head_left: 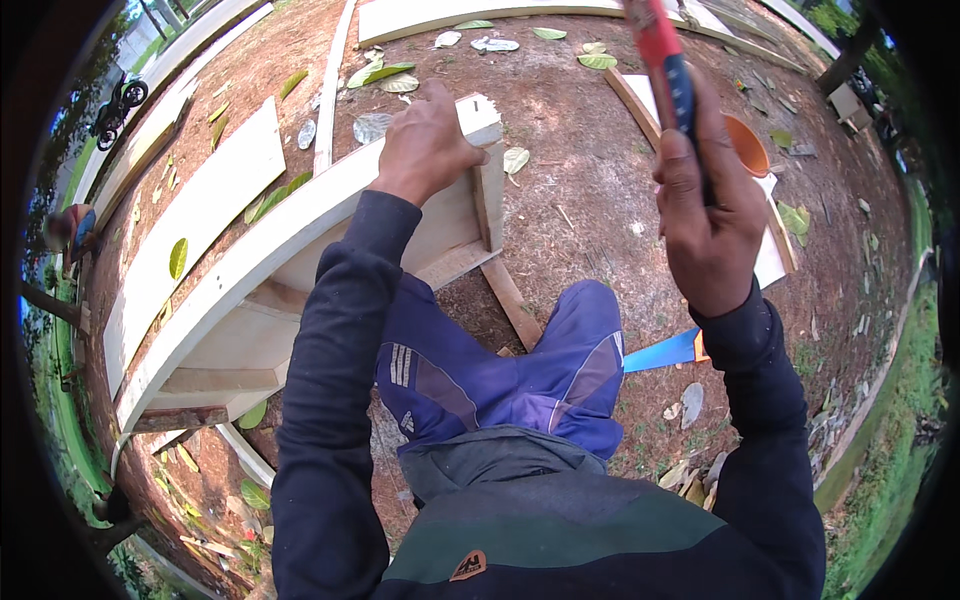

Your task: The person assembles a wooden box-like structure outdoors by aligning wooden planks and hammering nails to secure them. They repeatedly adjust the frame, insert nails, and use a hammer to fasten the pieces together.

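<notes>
Reddish-brown bare ground (565, 195), rough and littered with scraps, spreads around the seated or crouching person. On it, by the person's left leg, stands a long, door-like frame of pale wood (240, 272), set up on edge and running from the lower left toward the middle; its upper rail is smooth and nearly white, the near end looks ragged at the top corner, and the open side shows crosspieces, some browner, against a thin, flat sheet. Beyond it lies a broad, flat, off-white board (210, 225), straight-edged and smooth. The bare left hand (430, 145) is clasped over the frame's upper rail close to the ragged end, fingers bent across the top and thumb on the near side. The bare right hand (710, 205), raised well apart from the frame, is wrapped firmly around a red and black-blue handled tool (660, 55), slightly blurred, its upper end cut off by the picture's edge. Beside the right knee lies a handsaw with a flat blue blade and orange handle (662, 353). A rounded orange plastic-looking vessel (750, 147) shows behind the right hand. Smallest are the oval green and yellowish leaves (178, 258), some curled, scattered over boards and soil.
</notes>
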`<state>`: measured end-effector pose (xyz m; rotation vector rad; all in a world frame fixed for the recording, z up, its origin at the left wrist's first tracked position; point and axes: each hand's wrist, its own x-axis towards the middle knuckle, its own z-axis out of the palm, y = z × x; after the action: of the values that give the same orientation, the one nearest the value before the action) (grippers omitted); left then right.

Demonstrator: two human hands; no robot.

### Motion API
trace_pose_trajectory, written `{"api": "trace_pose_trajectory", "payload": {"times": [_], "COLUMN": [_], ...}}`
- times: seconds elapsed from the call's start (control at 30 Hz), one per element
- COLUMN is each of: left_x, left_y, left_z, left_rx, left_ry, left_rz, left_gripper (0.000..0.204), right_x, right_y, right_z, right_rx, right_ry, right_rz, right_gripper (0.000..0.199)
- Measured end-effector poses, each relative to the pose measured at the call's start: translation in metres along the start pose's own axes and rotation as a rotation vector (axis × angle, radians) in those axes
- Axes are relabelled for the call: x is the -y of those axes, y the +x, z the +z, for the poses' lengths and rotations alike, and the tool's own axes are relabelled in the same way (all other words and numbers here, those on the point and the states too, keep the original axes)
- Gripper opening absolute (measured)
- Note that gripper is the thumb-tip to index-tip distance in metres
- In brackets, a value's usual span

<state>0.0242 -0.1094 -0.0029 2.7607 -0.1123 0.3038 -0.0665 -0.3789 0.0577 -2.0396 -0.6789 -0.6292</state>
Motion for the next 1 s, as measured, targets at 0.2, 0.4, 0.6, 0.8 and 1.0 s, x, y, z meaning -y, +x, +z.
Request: {"api": "trace_pose_trajectory", "payload": {"times": [0.2, 0.4, 0.6, 0.8, 1.0], "left_x": [0.002, -0.002, 0.008, 0.007, 0.003], "left_y": [0.0, 0.002, 0.0, 0.004, 0.008], "left_z": [0.002, 0.003, 0.004, 0.0, 0.003], "left_rx": [-0.029, -0.03, -0.061, -0.003, -0.048], "left_ry": [0.028, -0.015, 0.035, -0.01, 0.057], "left_rz": [0.01, 0.019, 0.017, -0.035, 0.028], "left_gripper": [0.084, 0.085, 0.09, 0.089, 0.092], "right_x": [0.005, -0.005, -0.002, -0.013, -0.042], "right_y": [0.005, -0.008, -0.004, 0.001, -0.028], "right_z": [-0.004, 0.003, -0.009, 0.005, 0.017], "right_rx": [0.08, -0.005, 0.031, -0.146, 0.246], "right_ry": [-0.108, -0.195, -0.092, 0.032, -0.198], "right_rz": [-0.033, -0.069, 0.153, -0.089, 0.025], "right_gripper": [0.042, 0.047, 0.043, 0.049, 0.05]}}
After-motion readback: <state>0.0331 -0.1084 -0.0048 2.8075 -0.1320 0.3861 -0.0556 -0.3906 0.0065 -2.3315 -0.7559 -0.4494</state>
